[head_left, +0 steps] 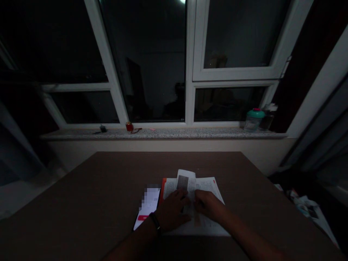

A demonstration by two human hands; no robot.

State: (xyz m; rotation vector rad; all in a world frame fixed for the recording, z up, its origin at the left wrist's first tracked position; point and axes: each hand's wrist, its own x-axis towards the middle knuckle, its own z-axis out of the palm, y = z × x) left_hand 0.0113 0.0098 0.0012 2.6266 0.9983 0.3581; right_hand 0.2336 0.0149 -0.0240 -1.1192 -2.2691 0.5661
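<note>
An open book [209, 188] with an orange cover edge lies on the brown table [95, 195] in front of me. Both hands rest on its pages. My left hand [171, 210], with a dark band on the wrist, has its fingers curled on a small folded slip of paper [185, 180] that stands up from the middle of the book. My right hand [208, 204] pinches the same slip from the right side. Just left of the book lies a phone [148, 206] with a lit white screen.
A stone window sill [163, 134] runs behind the table, under dark windows. On it stand a small red object [129, 126], a small dark item [103, 128] and a teal-lidded container [253, 120] beside a bottle. Papers lie on the floor at right [307, 208].
</note>
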